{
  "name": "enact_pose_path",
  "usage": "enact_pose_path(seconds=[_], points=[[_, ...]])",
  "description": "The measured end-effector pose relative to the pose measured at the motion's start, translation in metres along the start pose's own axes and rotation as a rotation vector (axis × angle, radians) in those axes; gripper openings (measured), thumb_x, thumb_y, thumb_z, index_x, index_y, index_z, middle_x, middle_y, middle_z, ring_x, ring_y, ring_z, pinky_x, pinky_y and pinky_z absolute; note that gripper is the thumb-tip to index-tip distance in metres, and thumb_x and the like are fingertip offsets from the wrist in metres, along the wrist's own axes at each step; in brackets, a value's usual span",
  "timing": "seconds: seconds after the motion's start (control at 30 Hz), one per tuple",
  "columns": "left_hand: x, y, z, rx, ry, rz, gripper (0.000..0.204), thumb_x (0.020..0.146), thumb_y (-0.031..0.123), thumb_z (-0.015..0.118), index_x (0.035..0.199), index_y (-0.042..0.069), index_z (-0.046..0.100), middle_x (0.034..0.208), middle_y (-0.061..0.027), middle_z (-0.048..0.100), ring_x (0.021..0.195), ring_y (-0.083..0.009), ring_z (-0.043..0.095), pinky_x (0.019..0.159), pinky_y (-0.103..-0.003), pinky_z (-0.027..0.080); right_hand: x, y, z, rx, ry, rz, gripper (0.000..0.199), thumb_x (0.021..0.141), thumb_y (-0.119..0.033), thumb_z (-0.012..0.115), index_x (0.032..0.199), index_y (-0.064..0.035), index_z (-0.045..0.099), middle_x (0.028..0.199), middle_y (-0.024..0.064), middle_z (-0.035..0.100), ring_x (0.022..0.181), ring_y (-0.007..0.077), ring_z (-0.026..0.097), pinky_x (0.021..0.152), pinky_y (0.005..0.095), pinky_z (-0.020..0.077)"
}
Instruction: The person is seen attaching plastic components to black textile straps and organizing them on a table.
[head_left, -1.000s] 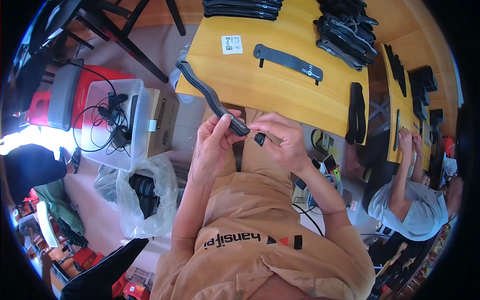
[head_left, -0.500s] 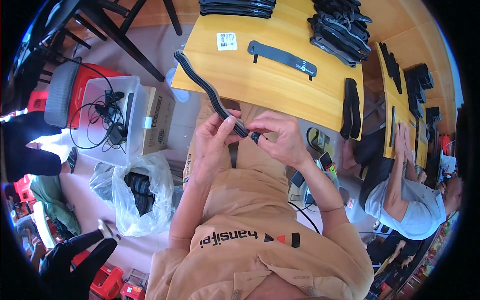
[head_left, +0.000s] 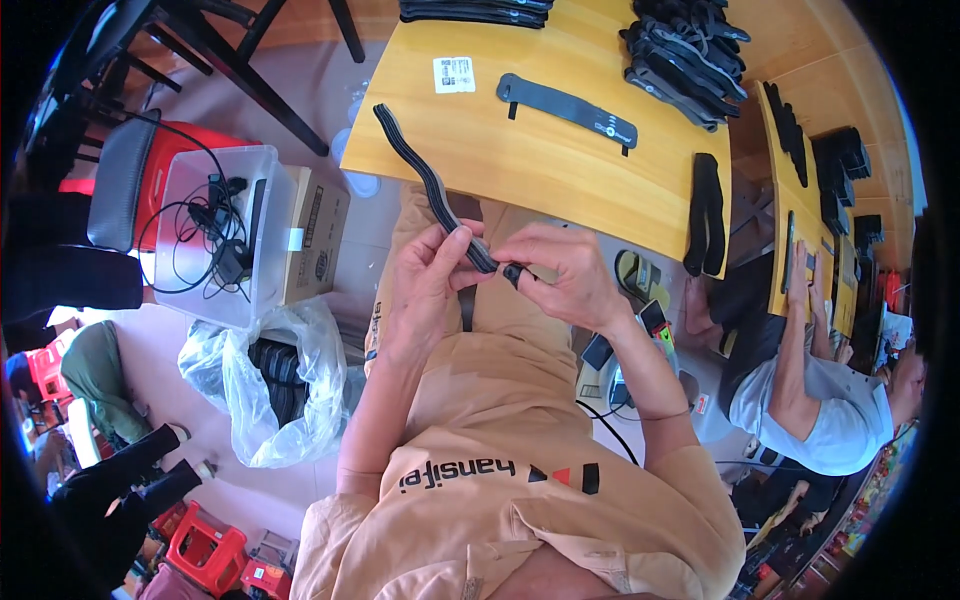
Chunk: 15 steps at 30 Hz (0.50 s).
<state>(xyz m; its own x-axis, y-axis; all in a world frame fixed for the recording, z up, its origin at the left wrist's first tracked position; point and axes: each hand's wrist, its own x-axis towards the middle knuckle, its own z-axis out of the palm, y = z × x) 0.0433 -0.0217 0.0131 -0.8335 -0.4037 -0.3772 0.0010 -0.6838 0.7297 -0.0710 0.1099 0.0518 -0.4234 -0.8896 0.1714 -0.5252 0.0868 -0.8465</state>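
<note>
A long black-and-grey striped strap (head_left: 425, 170) hangs in front of the table's near edge, its far part curving over the tabletop. My left hand (head_left: 430, 280) is closed on it near its lower end, thumb on top. Just beside it, my right hand (head_left: 560, 275) pinches a small black end piece (head_left: 513, 273). Whether that piece joins the strap is hidden by the fingers. On the yellow table (head_left: 430, 140) a flat dark grey strap (head_left: 565, 108) with two small black tabs lies beyond my hands. A folded black strap (head_left: 705, 215) lies by the right edge.
A heap of dark straps (head_left: 685, 65) and a neat stack of straps (head_left: 475, 10) sit farther back, near a white label (head_left: 454, 75). To the left stand a clear bin (head_left: 270, 220) with cables, a cardboard box (head_left: 318, 235) and a plastic bag (head_left: 250, 400). A co-worker (head_left: 815, 410) sits at right.
The free end of the strap has swung slightly to the right. Both my hands keep almost the same hold. At the left, a bystander's legs have shifted.
</note>
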Motion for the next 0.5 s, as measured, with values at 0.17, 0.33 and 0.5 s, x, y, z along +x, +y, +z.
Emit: enact_pose_path(seconds=[0.17,0.33,0.5], points=[[-0.0009,-0.0008,0.0,-0.007,-0.001,-0.002,0.024,0.088,0.021,0.057,0.1,0.0,0.058,0.079,-0.0044,0.062,0.069,-0.0103,0.062,0.063,-0.024,0.055,0.0002,0.0003,0.0005,-0.035,-0.019,-0.016,0.028,0.063,0.005,0.056,0.089,-0.0005,0.066,0.082,0.0119,0.063,0.071,0.0242,0.062,0.061,0.0292,0.0487],[-0.0006,-0.002,-0.001,0.018,0.011,0.002,0.024,0.088,0.021,0.057,0.1,-0.001,0.058,0.079,-0.0042,0.062,0.069,-0.0099,0.062,0.064,-0.024,0.055,0.0001,0.0002,0.0026,-0.117,0.007,-0.115,0.028,0.063,0.005,0.06,0.089,-0.0007,0.066,0.083,0.0114,0.063,0.072,0.0247,0.062,0.059,0.03,0.0485],[0.0002,-0.0029,-0.0006,0.017,0.029,0.0,0.025,0.088,0.021,0.058,0.099,-0.001,0.058,0.08,-0.0038,0.061,0.069,-0.0097,0.062,0.064,-0.024,0.055,0.0,0.0027,0.0031,-0.132,0.008,-0.131,0.026,0.063,0.005,0.061,0.088,-0.0007,0.065,0.083,0.0116,0.062,0.072,0.0247,0.062,0.058,0.0303,0.0486]])
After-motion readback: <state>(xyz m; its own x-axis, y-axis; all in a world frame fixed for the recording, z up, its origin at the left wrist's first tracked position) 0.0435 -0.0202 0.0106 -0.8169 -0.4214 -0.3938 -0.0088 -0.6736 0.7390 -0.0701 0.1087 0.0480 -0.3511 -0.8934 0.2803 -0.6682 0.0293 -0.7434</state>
